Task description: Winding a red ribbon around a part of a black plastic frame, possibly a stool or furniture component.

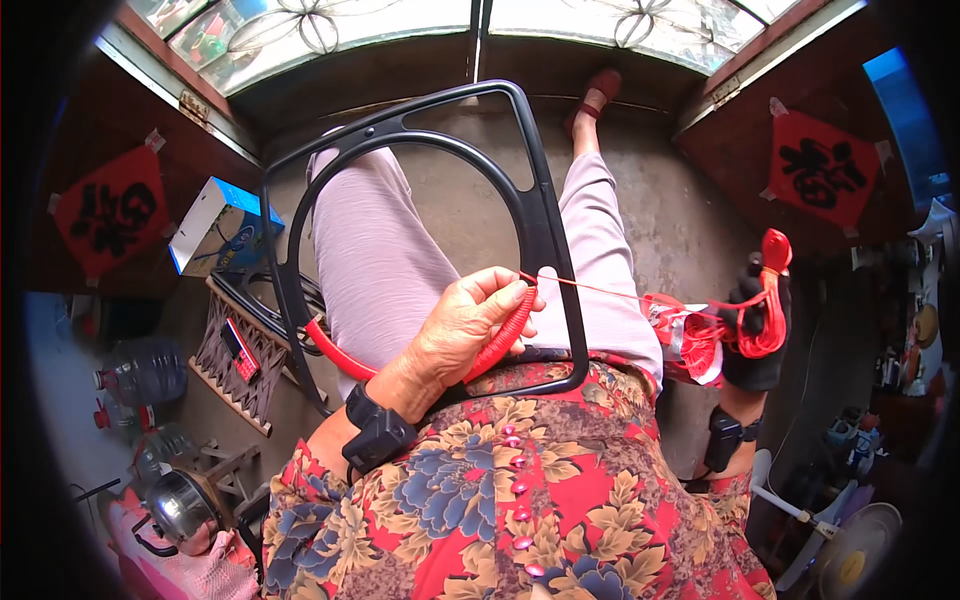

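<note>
A black frame (546,215), squared outside with a large round ring inside, rests across my lap. Red cord is wound tightly around the near part of its ring, forming a ribbed red wrapping (505,340). My left hand (462,325) is closed around that wrapped part, thumb and fingertips pinching where the winding ends. From there a thin red strand (620,293) runs taut to the right. My right hand (752,368), in a black glove, grips a looped hank of red cord (773,285) out to the side, away from the frame.
A clear packet of red cord (690,340) is by my right thigh. At left are a blue and white box (222,228), a folding stool (230,365) bearing a red phone-like object, a kettle (183,510) and plastic bottles. A white fan (860,550) stands lower right; doors open ahead.
</note>
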`<action>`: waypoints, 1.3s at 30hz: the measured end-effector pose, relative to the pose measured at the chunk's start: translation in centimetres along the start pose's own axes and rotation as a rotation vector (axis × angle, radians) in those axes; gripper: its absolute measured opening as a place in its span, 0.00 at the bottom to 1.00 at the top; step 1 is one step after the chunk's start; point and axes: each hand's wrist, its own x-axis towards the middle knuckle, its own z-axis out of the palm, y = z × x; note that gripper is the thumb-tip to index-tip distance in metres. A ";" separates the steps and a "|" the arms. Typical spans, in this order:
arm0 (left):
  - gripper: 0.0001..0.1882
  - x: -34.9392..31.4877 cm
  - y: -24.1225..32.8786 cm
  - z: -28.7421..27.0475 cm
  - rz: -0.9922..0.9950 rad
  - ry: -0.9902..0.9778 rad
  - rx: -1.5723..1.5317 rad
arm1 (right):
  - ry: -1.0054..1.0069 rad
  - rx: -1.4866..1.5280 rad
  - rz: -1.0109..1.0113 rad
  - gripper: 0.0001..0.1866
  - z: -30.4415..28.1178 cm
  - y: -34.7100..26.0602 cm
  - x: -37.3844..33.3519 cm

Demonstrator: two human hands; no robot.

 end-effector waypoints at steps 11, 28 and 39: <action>0.06 0.4 0.3 0.8 0.053 0.067 -0.041 | -0.068 -1.173 -0.449 0.24 1.6 -0.5 7.0; 0.09 -0.4 0.1 0.4 0.262 0.224 0.348 | -0.808 -0.866 -0.834 0.20 21.5 -0.2 9.7; 0.08 0.5 -0.5 0.3 0.185 0.041 -0.094 | -0.816 -0.888 -0.666 0.23 16.2 -0.7 3.1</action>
